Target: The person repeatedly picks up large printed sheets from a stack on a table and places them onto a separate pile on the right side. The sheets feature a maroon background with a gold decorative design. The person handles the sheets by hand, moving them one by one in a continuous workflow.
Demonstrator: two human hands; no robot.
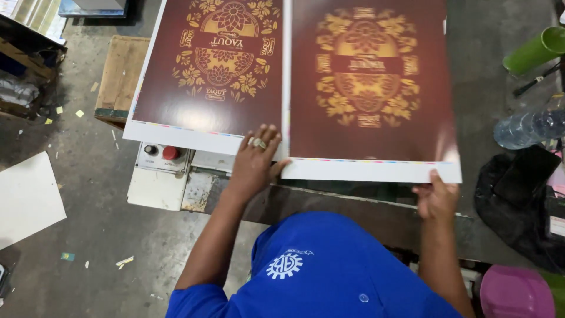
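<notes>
Two maroon printed sheets, far edges cut off
Right hand [436, 197] pinches the blurred right sheet [371, 88]; left hand [254, 162] lies flat, fingers spread, on the left sheet [212, 70].

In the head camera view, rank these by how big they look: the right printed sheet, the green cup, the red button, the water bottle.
1. Right printed sheet
2. Water bottle and green cup: look alike, both cut off by the frame, so unranked
3. Red button
</notes>
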